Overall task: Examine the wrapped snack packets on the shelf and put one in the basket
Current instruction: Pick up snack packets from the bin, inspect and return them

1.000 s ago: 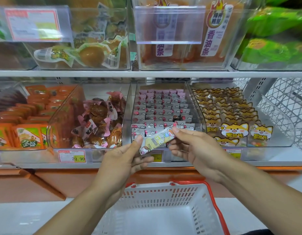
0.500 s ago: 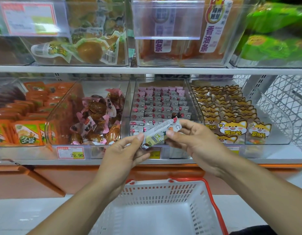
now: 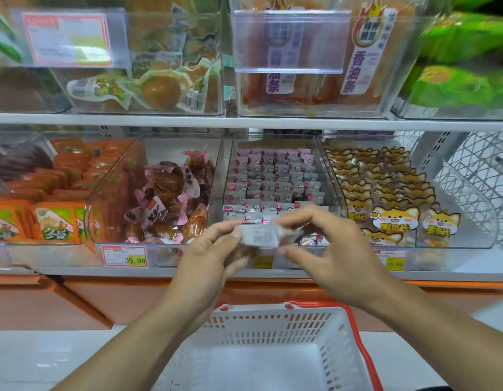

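I hold one small wrapped snack packet (image 3: 260,236) in front of the lower shelf, its pale printed back turned toward me. My left hand (image 3: 213,258) pinches its left end and my right hand (image 3: 326,249) pinches its right end. Behind it is a clear bin (image 3: 333,176) filled with rows of the same pink-and-white packets (image 3: 275,179). Below my hands sits a white basket (image 3: 272,325) with a red rim, and nothing shows inside it.
Clear bins line the lower shelf: orange packets (image 3: 55,221) at left, brown pink-wrapped snacks (image 3: 171,198), cat-print packets (image 3: 385,198) at right. A white wire rack (image 3: 476,179) stands far right. The upper shelf (image 3: 244,122) carries more bins. Price tags (image 3: 124,256) front the shelf edge.
Both hands have turned the packet over: its yellow printed face showed before, now its pale back with small print faces me. It also lies more level.
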`<control>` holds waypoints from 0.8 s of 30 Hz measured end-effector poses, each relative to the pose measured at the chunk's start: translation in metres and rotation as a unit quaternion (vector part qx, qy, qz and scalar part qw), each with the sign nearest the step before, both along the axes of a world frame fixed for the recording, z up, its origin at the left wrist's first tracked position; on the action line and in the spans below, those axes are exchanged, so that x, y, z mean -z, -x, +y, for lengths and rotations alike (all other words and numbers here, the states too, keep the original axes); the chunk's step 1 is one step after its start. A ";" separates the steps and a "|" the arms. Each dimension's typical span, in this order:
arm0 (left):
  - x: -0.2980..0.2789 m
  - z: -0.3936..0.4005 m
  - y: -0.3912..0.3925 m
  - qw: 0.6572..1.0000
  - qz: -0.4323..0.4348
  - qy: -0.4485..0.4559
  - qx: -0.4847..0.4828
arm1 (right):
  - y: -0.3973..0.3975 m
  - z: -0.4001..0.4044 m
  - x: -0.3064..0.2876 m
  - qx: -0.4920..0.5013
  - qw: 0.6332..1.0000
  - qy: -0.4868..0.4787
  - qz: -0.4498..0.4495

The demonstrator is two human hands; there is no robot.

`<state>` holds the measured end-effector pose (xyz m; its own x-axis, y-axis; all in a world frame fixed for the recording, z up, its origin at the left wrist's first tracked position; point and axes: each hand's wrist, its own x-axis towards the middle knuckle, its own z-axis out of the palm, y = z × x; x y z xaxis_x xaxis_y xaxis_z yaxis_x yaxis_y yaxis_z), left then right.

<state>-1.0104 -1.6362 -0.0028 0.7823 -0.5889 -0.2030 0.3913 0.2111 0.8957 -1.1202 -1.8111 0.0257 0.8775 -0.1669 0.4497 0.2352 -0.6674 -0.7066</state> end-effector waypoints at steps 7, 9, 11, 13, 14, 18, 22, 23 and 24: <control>0.008 0.003 0.005 0.866 -0.436 -0.244 -0.003 | -0.020 -0.032 -0.016 0.115 0.983 -0.139 -0.040; 0.012 0.004 0.005 0.819 -0.496 -0.288 0.013 | -0.023 -0.045 -0.015 0.192 0.978 -0.075 -0.042; 0.015 0.003 0.007 0.783 -0.533 -0.318 0.050 | -0.027 -0.056 -0.013 0.241 0.970 0.016 -0.017; 0.016 0.001 0.009 0.753 -0.553 -0.348 0.079 | -0.034 -0.065 -0.010 0.251 0.962 0.101 0.036; 0.018 0.000 0.009 0.741 -0.561 -0.359 0.087 | -0.037 -0.067 -0.009 0.252 0.954 0.148 0.062; 0.021 -0.002 0.007 0.720 -0.571 -0.381 0.102 | -0.050 -0.064 -0.005 0.233 0.939 0.234 0.096; 0.023 -0.001 0.006 0.713 -0.578 -0.382 0.106 | -0.065 -0.067 0.001 0.223 0.888 0.359 0.181; 0.024 0.000 0.006 0.711 -0.580 -0.382 0.108 | -0.068 -0.068 0.003 0.220 0.860 0.407 0.214; 0.024 0.000 0.006 0.709 -0.582 -0.382 0.112 | -0.070 -0.068 0.005 0.220 0.837 0.439 0.243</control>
